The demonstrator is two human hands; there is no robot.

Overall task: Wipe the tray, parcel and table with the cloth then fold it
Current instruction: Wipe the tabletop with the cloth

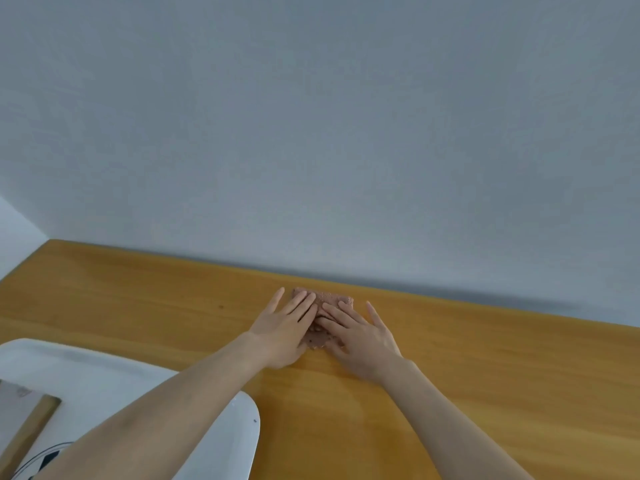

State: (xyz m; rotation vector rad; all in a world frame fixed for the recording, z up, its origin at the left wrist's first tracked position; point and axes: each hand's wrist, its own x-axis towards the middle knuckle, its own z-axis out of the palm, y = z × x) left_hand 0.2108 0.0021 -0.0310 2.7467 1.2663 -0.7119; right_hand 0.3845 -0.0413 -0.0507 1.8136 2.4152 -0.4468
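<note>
A small pinkish-brown cloth (329, 297) lies in a compact rectangle on the wooden table (485, 375), close to the wall. My left hand (285, 329) and my right hand (360, 336) both rest flat on it, fingers spread, covering most of it. Only the cloth's far edge and a bit between my hands show. A white tray (104, 372) sits at the lower left, partly under my left forearm. On the tray, at the frame's left edge, a brown parcel (20, 417) is cut off by the frame.
A plain grey wall (311, 133) rises right behind the table's far edge. A dark printed mark (45, 459) shows on something at the bottom left, next to my left arm.
</note>
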